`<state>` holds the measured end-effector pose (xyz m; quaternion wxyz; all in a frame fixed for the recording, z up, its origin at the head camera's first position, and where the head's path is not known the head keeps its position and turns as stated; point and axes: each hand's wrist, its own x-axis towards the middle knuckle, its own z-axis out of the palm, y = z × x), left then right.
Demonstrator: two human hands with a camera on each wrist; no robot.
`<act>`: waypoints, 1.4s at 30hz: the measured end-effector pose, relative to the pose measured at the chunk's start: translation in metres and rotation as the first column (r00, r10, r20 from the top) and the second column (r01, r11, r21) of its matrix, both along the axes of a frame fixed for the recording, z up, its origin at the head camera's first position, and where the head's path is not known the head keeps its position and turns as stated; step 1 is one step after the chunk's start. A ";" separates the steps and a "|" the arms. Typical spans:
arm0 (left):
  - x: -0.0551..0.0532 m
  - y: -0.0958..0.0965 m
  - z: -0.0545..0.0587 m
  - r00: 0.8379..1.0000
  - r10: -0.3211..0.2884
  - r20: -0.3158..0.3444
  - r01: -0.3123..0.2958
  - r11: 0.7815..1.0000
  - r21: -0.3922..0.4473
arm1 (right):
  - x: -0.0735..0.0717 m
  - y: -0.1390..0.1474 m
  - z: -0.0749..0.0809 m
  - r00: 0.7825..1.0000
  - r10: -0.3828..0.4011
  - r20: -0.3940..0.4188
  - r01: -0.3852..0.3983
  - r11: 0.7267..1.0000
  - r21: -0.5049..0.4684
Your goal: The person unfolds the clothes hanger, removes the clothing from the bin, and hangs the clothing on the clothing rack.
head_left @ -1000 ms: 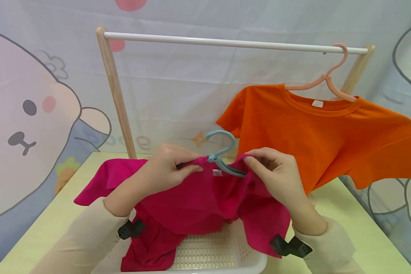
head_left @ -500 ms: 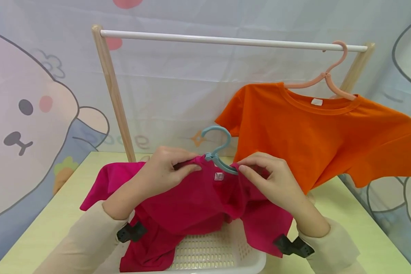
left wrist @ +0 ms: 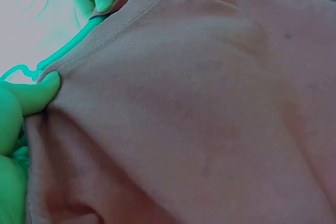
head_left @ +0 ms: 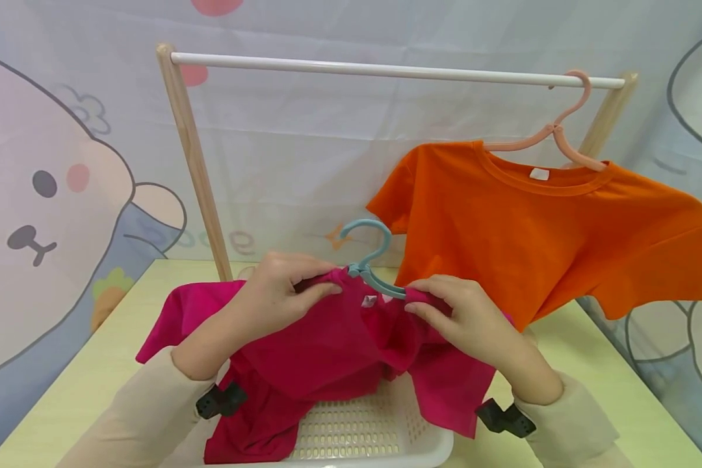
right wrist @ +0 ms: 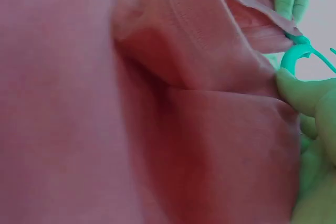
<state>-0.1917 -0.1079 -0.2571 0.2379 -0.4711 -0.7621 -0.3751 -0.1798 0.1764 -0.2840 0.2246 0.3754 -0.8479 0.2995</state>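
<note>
A magenta T-shirt hangs between both hands, its lower part draping into the basket. A light blue hanger sits in its neckline, hook upright and attached to nothing. My left hand pinches the collar just left of the hanger's centre; that hanger arm is hidden by cloth. My right hand pinches the collar on the right, where the other hanger arm passes under the cloth. Discoloured in the left wrist view, the shirt is pinched under the thumb. The right wrist view has the hanger beside the thumb.
A white perforated basket stands below the shirt on the pale yellow table. Behind, a wooden rack has a white rail. An orange T-shirt hangs at its right end on a pink hanger.
My right hand has moved slightly down, and its collar edge now lies lower over the hanger's right arm. The hanger has shifted slightly left. My left hand keeps its pinch.
</note>
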 end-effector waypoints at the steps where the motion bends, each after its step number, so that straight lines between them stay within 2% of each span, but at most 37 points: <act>1: 0.000 -0.001 0.000 1.000 0.005 0.011 -0.005 1.000 -0.008 | 0.000 0.000 -0.001 1.000 -0.016 -0.017 0.016 1.000 0.013; 4: 0.002 -0.005 0.001 0.996 0.053 0.076 -0.049 0.997 -0.060 | 0.000 0.001 -0.005 0.994 -0.068 -0.080 0.071 0.997 0.028; 7: 0.002 -0.012 0.004 0.982 0.124 0.144 -0.105 0.986 -0.131 | 0.000 0.005 -0.006 0.985 -0.102 -0.139 0.105 0.994 0.016; 9: 0.003 -0.018 0.005 0.971 0.171 0.165 -0.143 0.975 -0.169 | -0.001 0.008 -0.006 0.981 -0.119 -0.156 0.121 0.993 0.005; 15: 0.004 -0.038 0.010 0.958 0.250 0.138 -0.220 0.954 -0.204 | 0.000 0.017 -0.002 0.980 -0.142 -0.141 0.142 0.990 -0.012; 20: 0.007 -0.058 0.007 0.950 0.296 0.101 -0.267 0.936 -0.228 | 0.001 0.024 0.002 0.978 -0.163 -0.132 0.163 0.987 -0.013; 22: 0.009 -0.066 0.004 0.942 0.317 0.115 -0.283 0.929 -0.237 | 0.001 0.028 0.002 0.976 -0.173 -0.128 0.173 0.985 -0.018; 27: 0.016 -0.082 -0.004 0.902 0.394 0.175 -0.347 0.905 -0.247 | 0.003 0.041 0.004 0.974 -0.183 -0.134 0.181 0.983 -0.029; 30: 0.017 -0.091 -0.007 0.891 0.408 0.197 -0.362 0.903 -0.232 | 0.003 0.048 0.005 0.978 -0.164 -0.126 0.161 0.986 -0.038; 36: 0.016 -0.107 -0.005 0.898 0.392 0.200 -0.345 0.909 -0.234 | 0.003 0.059 0.005 0.983 -0.157 -0.100 0.153 0.987 -0.044; 42: 0.018 -0.109 -0.002 0.889 0.389 0.242 -0.331 0.911 -0.247 | 0.003 0.063 0.006 0.980 -0.172 -0.096 0.170 0.985 -0.037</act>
